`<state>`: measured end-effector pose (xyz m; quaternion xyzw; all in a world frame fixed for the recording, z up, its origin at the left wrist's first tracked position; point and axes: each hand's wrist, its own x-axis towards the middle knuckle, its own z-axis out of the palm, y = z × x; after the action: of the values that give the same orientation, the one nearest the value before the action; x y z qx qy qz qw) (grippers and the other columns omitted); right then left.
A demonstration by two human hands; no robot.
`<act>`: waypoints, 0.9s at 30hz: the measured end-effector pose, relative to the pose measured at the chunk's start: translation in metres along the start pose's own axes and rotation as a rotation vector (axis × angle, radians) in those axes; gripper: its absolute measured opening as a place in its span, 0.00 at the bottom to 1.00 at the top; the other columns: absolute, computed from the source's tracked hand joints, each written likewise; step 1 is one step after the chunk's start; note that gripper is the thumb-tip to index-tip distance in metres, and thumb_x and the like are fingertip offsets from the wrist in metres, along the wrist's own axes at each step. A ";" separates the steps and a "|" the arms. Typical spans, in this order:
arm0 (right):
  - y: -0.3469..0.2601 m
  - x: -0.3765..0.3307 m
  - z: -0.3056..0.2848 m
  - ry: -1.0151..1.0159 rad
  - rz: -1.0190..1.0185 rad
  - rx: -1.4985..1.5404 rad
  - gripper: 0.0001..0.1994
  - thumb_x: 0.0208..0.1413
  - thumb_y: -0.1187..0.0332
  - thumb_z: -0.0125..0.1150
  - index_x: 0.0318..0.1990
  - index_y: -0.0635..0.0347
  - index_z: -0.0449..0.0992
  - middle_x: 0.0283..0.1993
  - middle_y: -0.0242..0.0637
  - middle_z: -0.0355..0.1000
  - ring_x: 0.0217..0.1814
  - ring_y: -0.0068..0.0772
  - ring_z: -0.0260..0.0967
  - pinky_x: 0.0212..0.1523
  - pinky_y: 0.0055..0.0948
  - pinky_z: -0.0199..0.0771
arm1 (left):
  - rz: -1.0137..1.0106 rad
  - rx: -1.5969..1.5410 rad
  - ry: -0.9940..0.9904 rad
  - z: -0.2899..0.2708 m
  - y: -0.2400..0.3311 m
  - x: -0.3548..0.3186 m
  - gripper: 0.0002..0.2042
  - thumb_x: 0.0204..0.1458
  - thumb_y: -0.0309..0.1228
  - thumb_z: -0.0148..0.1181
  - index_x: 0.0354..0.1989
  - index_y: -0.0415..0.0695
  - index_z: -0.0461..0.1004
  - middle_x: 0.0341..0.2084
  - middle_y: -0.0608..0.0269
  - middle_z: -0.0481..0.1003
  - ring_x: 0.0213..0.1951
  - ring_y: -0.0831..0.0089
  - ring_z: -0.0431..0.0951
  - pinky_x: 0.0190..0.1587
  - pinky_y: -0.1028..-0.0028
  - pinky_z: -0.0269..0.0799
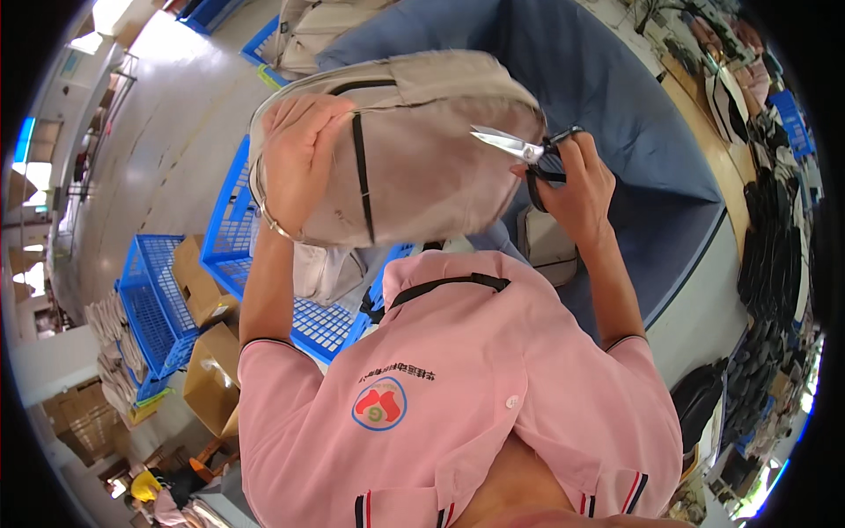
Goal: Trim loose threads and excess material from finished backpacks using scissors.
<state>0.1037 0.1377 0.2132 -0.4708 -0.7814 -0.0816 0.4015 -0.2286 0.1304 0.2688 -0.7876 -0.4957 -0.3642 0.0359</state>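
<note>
A beige backpack [431, 176] with black zipper lines is held up in front of me. My left hand [304, 145] is closed on its left end, thumb and fingers gripping the fabric. At the bag's right end, my right hand [576, 189] has its fingers through the black handles of a pair of scissors [519, 148]. The silver blades point left across the front of the bag, a little apart at the tips. Whether they touch the fabric I cannot tell. The bag's far side is hidden.
A large blue cloth-lined bin [651, 167] stands behind and right, with another beige bag [547, 246] in it. Blue plastic crates [158, 304] and an open cardboard box [214, 378] are on the left. Dark pieces [766, 255] pile up at far right.
</note>
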 end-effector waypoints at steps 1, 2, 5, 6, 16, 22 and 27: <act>-0.002 0.007 -0.002 -0.045 -0.025 0.028 0.24 0.37 0.56 0.80 0.35 0.59 0.72 0.34 0.35 0.68 0.30 0.42 0.71 0.29 0.34 0.71 | 0.008 -0.068 -0.005 0.010 -0.006 0.002 0.04 0.55 0.27 0.59 0.36 0.43 0.78 0.35 0.62 0.79 0.43 0.64 0.76 0.53 0.67 0.60; -0.001 0.010 -0.002 -0.090 -0.045 0.049 0.24 0.38 0.57 0.79 0.36 0.60 0.72 0.37 0.37 0.68 0.32 0.45 0.71 0.30 0.35 0.71 | 0.015 -0.083 -0.016 0.023 -0.011 0.005 0.04 0.55 0.27 0.59 0.36 0.43 0.78 0.35 0.62 0.79 0.43 0.64 0.76 0.53 0.67 0.60; 0.018 0.011 0.005 -0.234 -0.040 0.033 0.27 0.38 0.55 0.79 0.40 0.61 0.72 0.41 0.39 0.67 0.41 0.45 0.70 0.39 0.37 0.72 | -0.038 -0.260 -0.116 0.063 -0.035 0.009 0.04 0.55 0.26 0.59 0.36 0.41 0.79 0.36 0.61 0.79 0.43 0.63 0.76 0.54 0.66 0.63; 0.025 0.011 0.007 -0.302 -0.083 0.046 0.27 0.38 0.56 0.79 0.41 0.62 0.72 0.42 0.40 0.67 0.44 0.46 0.70 0.42 0.37 0.72 | -0.037 -0.274 -0.127 0.072 -0.044 0.007 0.04 0.55 0.26 0.59 0.36 0.41 0.79 0.36 0.61 0.79 0.43 0.63 0.76 0.54 0.66 0.63; 0.055 0.048 0.018 -0.402 -0.173 -0.069 0.27 0.42 0.49 0.74 0.38 0.62 0.72 0.39 0.39 0.66 0.44 0.42 0.68 0.45 0.36 0.69 | -0.119 -0.554 -0.185 0.107 -0.077 0.020 0.05 0.58 0.23 0.58 0.40 0.37 0.77 0.36 0.65 0.76 0.41 0.74 0.74 0.49 0.77 0.66; 0.052 0.064 0.041 -0.587 -0.208 -0.058 0.27 0.43 0.49 0.74 0.38 0.63 0.72 0.40 0.41 0.68 0.45 0.43 0.69 0.45 0.38 0.70 | -0.112 -0.611 -0.174 0.111 -0.070 0.028 0.05 0.56 0.27 0.59 0.38 0.41 0.79 0.32 0.64 0.77 0.39 0.66 0.74 0.53 0.70 0.64; 0.052 0.059 0.058 -0.596 -0.161 0.037 0.22 0.46 0.57 0.73 0.39 0.62 0.71 0.36 0.41 0.70 0.37 0.45 0.71 0.37 0.39 0.72 | -0.128 -0.637 -0.184 0.111 -0.073 0.027 0.05 0.56 0.27 0.59 0.38 0.42 0.79 0.31 0.64 0.77 0.39 0.67 0.74 0.53 0.70 0.63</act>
<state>0.0997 0.2353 0.2033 -0.4031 -0.9008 0.0430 0.1555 -0.2214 0.2343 0.1818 -0.7561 -0.4065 -0.4299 -0.2797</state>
